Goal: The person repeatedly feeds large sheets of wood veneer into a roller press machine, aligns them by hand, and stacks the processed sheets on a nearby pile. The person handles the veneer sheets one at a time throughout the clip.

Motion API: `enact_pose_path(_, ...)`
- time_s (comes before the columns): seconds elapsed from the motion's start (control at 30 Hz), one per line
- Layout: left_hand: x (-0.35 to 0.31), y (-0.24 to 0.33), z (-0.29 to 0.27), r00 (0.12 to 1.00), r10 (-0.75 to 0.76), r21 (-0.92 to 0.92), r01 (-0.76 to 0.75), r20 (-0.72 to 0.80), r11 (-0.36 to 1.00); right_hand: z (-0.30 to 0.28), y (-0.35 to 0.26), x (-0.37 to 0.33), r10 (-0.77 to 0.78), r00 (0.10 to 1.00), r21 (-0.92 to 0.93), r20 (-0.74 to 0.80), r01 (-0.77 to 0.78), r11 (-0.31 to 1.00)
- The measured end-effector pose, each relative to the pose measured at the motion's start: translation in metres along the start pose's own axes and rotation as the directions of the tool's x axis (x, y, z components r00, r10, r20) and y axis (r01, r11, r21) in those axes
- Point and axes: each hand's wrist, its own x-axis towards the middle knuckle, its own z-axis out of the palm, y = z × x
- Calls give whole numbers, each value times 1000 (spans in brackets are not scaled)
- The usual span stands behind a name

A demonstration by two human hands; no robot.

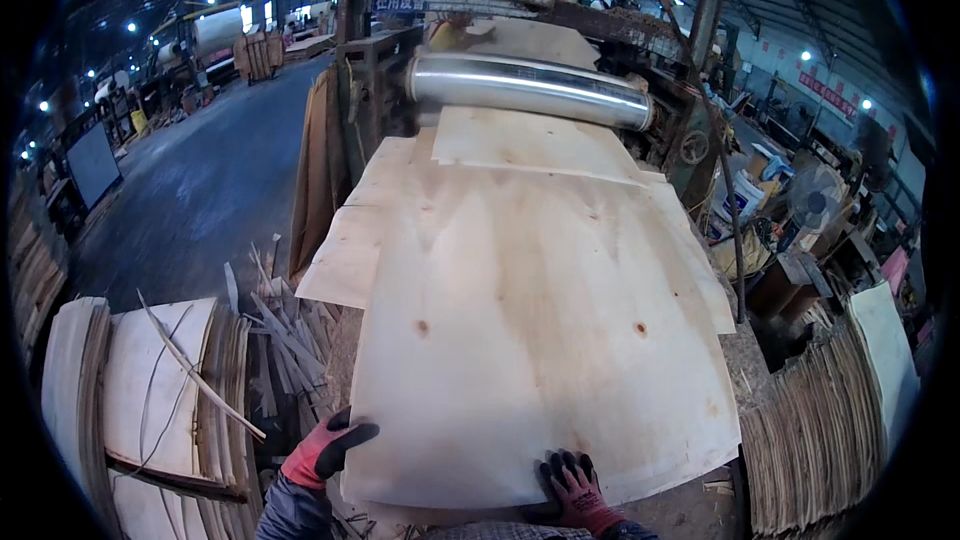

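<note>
A large pale wood veneer sheet (540,340) with dark knots lies in front of me, over other veneer sheets (350,235) whose edges stick out at its sides. My left hand (325,448), in a red glove with black fingers, is at the sheet's near left edge. Its visible fingers stand apart, the foremost reaching over the edge; the others are hidden. My right hand (573,493), gloved alike, rests flat with spread fingers on the near edge, right of the middle.
Beyond the sheets, a shiny metal roller (530,88) spans a rusty machine frame. Veneer stacks stand at the left (165,380) and right (820,430). Wood scraps (290,340) litter the floor on the left. A fan (815,202) and a white bucket (740,202) are at the right.
</note>
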Motion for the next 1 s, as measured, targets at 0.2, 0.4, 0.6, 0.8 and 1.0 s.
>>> enact_pose_path(0.2,-16,60,29,990,128,-186,-116,53,976,-38,4,-2,173,925,297,-339,-69,952)
enact_pose_path(0.4,-39,66,28,982,181,-173,-170,47,970,-45,6,-37,252,884,366,-394,-100,925)
enact_pose_path(0.6,-54,53,14,992,124,-53,-125,-36,991,-51,-16,-44,60,893,269,-447,70,961)
enact_pose_path(0.8,-39,37,0,996,63,-87,-69,-64,994,-8,-16,-33,145,961,328,-237,-61,943)
enact_pose_path(1.0,-26,36,-2,998,44,-167,-49,-38,985,-17,-20,-20,122,972,273,-203,-64,960)
